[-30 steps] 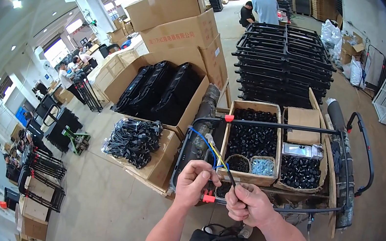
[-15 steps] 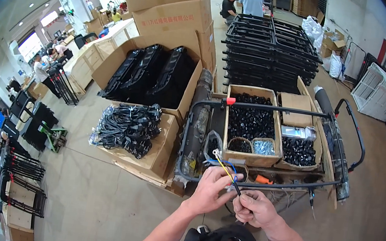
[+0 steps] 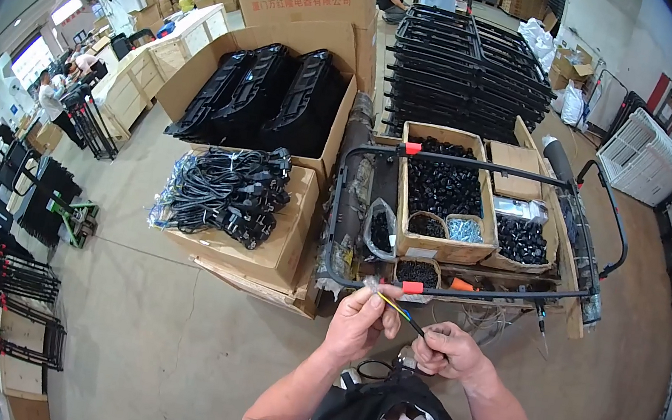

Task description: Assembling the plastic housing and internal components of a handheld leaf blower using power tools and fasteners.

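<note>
Both my hands are on a black power cable (image 3: 416, 327) in front of the near tube of a black metal frame (image 3: 504, 294). My left hand (image 3: 356, 323) is closed, pinching the yellow and blue wires (image 3: 394, 306) close to their tips. Something pale or clear shows at the wire ends, too small to make out. My right hand (image 3: 451, 352) is wrapped round the black sheath behind the wires. Red pieces sit on the frame's tube, one of them (image 3: 413, 288) just beyond my left fingers.
Bundled black cables (image 3: 239, 196) lie on a carton (image 3: 281, 232) at the left. Inside the frame stand a wooden box of black parts (image 3: 442, 186), a tub of screws (image 3: 465, 230) and an orange tool (image 3: 461, 284). Stacked black frames (image 3: 467, 74) rise behind; people are farther back.
My left fingers have closed on the wire tips, and the spread wires are now drawn together in a line. The right hand still grips the sheath. The view has shifted slightly.
</note>
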Demonstrator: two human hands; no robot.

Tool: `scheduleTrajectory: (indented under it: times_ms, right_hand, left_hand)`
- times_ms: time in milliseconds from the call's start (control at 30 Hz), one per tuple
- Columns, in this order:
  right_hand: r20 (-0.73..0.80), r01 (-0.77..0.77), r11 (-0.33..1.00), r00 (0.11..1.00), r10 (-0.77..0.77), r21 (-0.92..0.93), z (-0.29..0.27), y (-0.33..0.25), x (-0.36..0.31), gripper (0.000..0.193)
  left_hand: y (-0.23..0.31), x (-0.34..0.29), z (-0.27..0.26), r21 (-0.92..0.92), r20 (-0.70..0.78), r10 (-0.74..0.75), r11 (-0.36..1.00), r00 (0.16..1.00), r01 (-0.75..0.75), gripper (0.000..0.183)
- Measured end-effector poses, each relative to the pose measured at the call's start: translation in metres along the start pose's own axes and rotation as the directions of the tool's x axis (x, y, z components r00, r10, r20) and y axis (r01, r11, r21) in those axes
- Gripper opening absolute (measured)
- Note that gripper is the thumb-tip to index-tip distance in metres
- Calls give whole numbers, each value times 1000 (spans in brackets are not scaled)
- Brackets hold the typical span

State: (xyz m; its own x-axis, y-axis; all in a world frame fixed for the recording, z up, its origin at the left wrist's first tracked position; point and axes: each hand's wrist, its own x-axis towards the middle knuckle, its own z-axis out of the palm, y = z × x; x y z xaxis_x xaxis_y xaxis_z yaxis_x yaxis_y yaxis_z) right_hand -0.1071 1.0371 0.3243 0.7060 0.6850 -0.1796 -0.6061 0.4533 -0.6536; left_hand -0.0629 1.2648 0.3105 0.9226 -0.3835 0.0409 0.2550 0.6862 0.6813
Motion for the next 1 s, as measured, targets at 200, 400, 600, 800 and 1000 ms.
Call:
scheduleTrajectory:
  times_ms: [200, 400, 600, 800, 1000]
  right_hand:
    - [66, -149, 984, 986, 156, -100, -36, 10, 1, 43]
    - [225, -313, 799, 850, 477, -513, -79, -5, 14, 47]
    - [174, -448, 818, 829, 531, -360, -143, 35, 25, 44]
    - [93, -456, 835, 859, 503, -306, -192, 96, 43, 42]
    - [-163, -363, 794, 931, 326, -488, -209, 148, 82, 37]
  left_hand:
    - [-7, -9, -8, -187, 48, -200, 961, 979, 205, 26]
    - [-43, -20, -8, -384, 153, -325, 851, 933, 360, 26]
    - [-80, -24, -24, 104, -344, -201, 963, 917, 250, 31]
    - [-127, -26, -69, 254, -521, -136, 918, 843, 305, 36]
    - [-146, -13, -140, 90, -626, -176, 952, 760, 294, 28]
